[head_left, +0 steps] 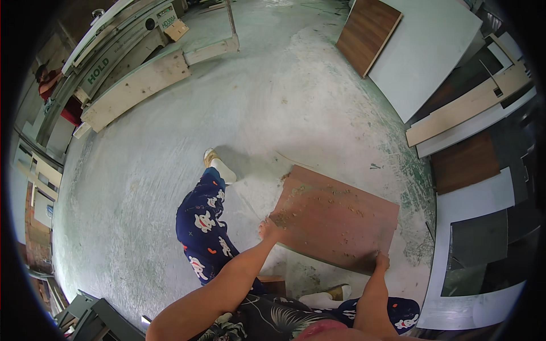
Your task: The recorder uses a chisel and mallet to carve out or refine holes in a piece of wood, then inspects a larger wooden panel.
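A flat reddish-brown board (335, 219) is in front of me, its near edge toward my body. Crumbs and chips of debris are scattered over its top, mostly on the far half. My left hand (271, 231) is closed around the board's near left corner. At the near right corner my right hand (382, 261) grips the edge, fingers partly hidden by the board. Both arms reach forward over my legs. Whether the board lies flat on the floor or is slightly lifted, I cannot tell.
A long machine (105, 68) with a pale wooden beam (136, 85) stands at far left, a person (48, 85) behind it. Large white (424, 54) and brown panels (369, 34) lean at far right. More boards (469, 162) line the right side. Dark panels (99, 318) lie at lower left.
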A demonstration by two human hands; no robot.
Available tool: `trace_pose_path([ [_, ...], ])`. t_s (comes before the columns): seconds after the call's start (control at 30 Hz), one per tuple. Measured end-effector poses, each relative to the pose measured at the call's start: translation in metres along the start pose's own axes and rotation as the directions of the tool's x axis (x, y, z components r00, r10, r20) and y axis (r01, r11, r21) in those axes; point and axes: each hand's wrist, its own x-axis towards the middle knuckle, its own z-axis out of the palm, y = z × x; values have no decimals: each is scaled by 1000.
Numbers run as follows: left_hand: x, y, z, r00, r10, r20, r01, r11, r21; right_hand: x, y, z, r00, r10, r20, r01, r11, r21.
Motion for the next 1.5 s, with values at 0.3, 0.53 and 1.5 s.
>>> trace_pose_path([
  [0.3, 18, -10, -25, 985, 87, 147, -85, 996, -22, 19, 28, 1, 999, 47, 14, -48, 909, 414],
  [0.53, 42, -18, -31, 978, 157, 138, -148, 986, -70, 42, 45, 7, 998, 23, 51, -42, 910, 412],
  [1.5, -44, 72, 15, 820, 476, 317, -35, 595, -803, -194, -240, -442, 689, -646, -328, 724, 631, 278],
])
